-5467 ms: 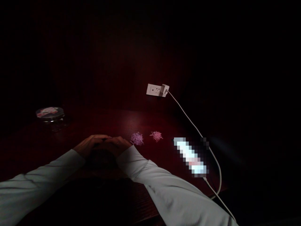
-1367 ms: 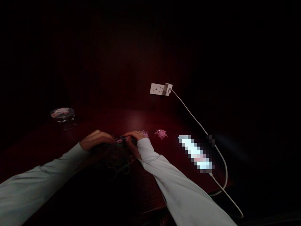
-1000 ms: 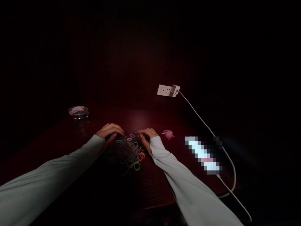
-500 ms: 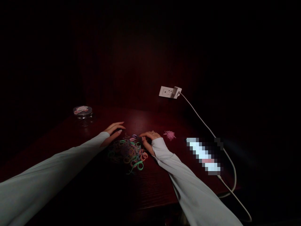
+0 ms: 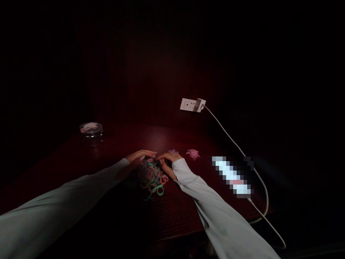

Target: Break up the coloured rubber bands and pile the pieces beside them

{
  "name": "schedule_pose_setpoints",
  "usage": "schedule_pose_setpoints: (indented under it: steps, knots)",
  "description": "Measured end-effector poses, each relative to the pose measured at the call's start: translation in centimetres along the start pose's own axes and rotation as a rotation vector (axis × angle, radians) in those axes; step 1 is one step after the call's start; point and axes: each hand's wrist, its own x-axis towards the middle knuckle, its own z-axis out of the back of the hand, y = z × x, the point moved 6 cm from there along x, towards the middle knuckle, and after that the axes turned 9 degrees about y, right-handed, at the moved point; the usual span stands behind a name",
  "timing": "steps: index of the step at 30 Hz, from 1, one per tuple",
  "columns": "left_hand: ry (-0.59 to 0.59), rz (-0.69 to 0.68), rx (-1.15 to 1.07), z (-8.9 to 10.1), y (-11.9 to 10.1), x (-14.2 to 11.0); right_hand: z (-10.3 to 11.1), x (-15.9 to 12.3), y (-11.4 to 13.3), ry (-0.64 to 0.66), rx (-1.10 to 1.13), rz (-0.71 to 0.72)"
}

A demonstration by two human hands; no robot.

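Note:
A heap of coloured hair ties [image 5: 153, 176], green, orange, yellow and purple, lies on the dark red table between my hands. My left hand [image 5: 138, 158] curves along the heap's left and far side, fingers stretched out and touching its edge. Opposite it, my right hand [image 5: 169, 160] rests at the far right edge with bent fingers apart, its tips close to those of the left. Neither hand visibly grips a tie. Behind my right hand shows a small purple bunch [image 5: 173, 151], partly covered. Further right sits a little pile of pink bands [image 5: 193, 154].
A clear round jar [image 5: 91, 133] with a pink-patterned lid stands at the back left. On the right lies a lit, blurred phone [image 5: 231, 176]. Its white cable [image 5: 226, 131] runs to a charger in the wall socket [image 5: 188, 104]. The surroundings are very dark.
My left hand has moved right and slightly nearer, and the heap's left side is now drawn in. My right hand has barely moved; the purple bunch now shows behind it.

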Motion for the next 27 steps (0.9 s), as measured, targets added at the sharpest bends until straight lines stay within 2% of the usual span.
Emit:
schedule_pose_setpoints:
  steps: [3,6,9,15,21,27]
  knots:
    - [0.029,-0.072,0.068,0.9,-2.7,-1.1,0.5,-0.3,0.8,0.017,0.018,-0.011]
    - [0.102,-0.068,0.355,1.0,-5.0,-2.2,0.6,-0.4,1.5,0.059,0.016,0.001]
    - [0.132,-0.048,0.505,0.7,-6.1,-2.6,0.4,-0.6,1.7,0.108,0.017,0.015]
    - [0.176,-0.035,0.559,0.3,-6.2,-2.6,-0.6,-0.7,1.3,0.184,0.015,0.094]
    - [0.173,-0.034,0.529,0.4,-6.1,-2.6,-1.1,-0.4,1.0,0.207,0.14,0.085]
    - [0.077,0.028,0.434,0.9,-5.3,-2.2,-0.7,-0.3,0.6,0.147,0.319,-0.067]
